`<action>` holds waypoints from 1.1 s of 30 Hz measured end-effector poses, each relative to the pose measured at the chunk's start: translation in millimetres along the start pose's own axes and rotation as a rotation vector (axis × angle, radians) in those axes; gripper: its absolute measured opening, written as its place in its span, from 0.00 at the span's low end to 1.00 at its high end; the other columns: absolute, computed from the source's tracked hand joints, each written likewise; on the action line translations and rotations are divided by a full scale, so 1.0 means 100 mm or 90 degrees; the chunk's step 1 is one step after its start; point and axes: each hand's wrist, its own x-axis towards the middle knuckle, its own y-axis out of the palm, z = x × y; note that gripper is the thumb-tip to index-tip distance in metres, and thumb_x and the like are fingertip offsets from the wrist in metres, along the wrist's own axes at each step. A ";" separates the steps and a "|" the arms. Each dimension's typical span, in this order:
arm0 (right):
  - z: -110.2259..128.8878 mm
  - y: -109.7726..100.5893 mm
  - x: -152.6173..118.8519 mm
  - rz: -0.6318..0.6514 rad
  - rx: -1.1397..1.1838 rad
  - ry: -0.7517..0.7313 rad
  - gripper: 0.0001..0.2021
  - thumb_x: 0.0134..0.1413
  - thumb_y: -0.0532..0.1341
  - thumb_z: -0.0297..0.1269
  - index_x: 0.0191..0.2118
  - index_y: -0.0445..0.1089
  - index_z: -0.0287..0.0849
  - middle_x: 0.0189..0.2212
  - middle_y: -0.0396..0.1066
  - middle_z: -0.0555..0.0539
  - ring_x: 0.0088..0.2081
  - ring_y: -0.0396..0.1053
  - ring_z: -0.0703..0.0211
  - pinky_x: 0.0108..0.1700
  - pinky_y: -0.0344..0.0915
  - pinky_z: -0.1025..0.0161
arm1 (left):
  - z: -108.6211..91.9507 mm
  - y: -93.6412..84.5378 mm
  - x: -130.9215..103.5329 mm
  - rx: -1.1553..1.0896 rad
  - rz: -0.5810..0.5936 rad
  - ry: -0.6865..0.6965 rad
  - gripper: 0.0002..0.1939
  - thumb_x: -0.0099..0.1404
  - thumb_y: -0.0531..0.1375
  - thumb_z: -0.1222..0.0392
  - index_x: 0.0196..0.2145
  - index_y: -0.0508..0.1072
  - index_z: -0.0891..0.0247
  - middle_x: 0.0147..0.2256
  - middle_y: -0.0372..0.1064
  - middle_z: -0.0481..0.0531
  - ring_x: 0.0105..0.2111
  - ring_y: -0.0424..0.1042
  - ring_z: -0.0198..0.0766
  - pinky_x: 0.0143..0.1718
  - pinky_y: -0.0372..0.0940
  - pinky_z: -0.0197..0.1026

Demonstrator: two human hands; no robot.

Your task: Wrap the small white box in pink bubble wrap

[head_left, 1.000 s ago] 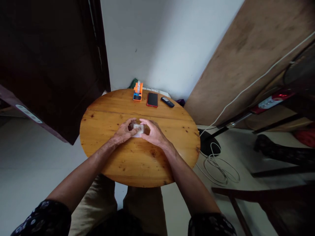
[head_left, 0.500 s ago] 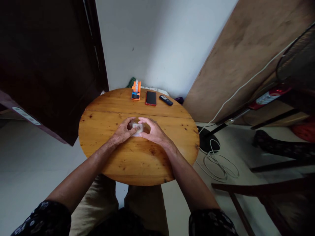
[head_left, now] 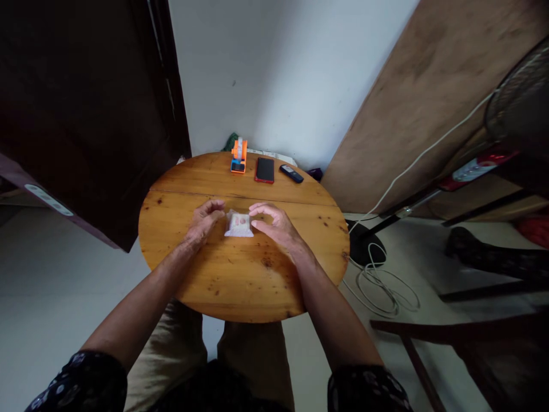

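A small white packet in clear plastic wrap [head_left: 239, 224], with faint reddish print on it, lies flat on the round wooden table [head_left: 257, 280]. Just left of the packet is my left hand [head_left: 205, 222], its thumb and fingers apart and nothing in them. On the other side my right hand [head_left: 273, 222] curves toward the packet, fingers spread and holding nothing. Its fingertips come very near the packet's right edge; whether they touch it I cannot tell.
Toward the table's back stand an orange tape dispenser [head_left: 239, 157], a red-edged phone [head_left: 265, 170] and a small dark handset [head_left: 291, 173]. A wall rises behind. To the right are a fan [head_left: 514, 97], a white cable [head_left: 377, 286] and a wooden chair [head_left: 412, 327].
Both hands have drawn apart from the packet, the left one moving left and the right one slightly right. The packet now shows fully on the table. The view has shifted slightly.
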 end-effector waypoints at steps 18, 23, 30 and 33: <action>-0.03 0.17 0.00 0.024 -0.054 -0.029 0.06 0.52 0.63 0.33 0.35 0.77 0.47 0.48 0.75 0.45 0.51 0.72 0.53 0.58 0.64 0.51 | -0.02 0.04 -0.11 0.099 0.159 0.003 0.31 0.50 0.65 0.54 0.52 0.71 0.65 0.46 0.74 0.58 0.45 0.74 0.45 0.49 0.68 0.49; 0.00 0.23 0.04 -0.020 -0.070 -0.048 0.05 0.55 0.61 0.34 0.31 0.75 0.46 0.47 0.76 0.45 0.50 0.72 0.53 0.58 0.64 0.50 | -0.02 0.05 -0.10 0.108 0.164 0.000 0.32 0.50 0.64 0.53 0.53 0.70 0.64 0.47 0.74 0.57 0.44 0.74 0.44 0.46 0.69 0.46; 0.05 0.25 0.08 -0.085 0.008 0.000 0.08 0.59 0.59 0.41 0.33 0.72 0.46 0.47 0.75 0.44 0.51 0.72 0.52 0.57 0.65 0.51 | -0.08 0.12 -0.16 0.118 0.185 -0.002 0.37 0.50 0.69 0.47 0.55 0.68 0.65 0.44 0.74 0.56 0.43 0.74 0.45 0.46 0.68 0.46; 0.06 0.24 0.13 -0.089 0.055 0.032 0.10 0.59 0.60 0.45 0.32 0.72 0.45 0.47 0.75 0.44 0.50 0.73 0.53 0.54 0.67 0.53 | -0.06 0.14 -0.18 0.114 0.209 0.015 0.39 0.52 0.69 0.46 0.58 0.66 0.65 0.45 0.73 0.57 0.44 0.74 0.44 0.45 0.69 0.45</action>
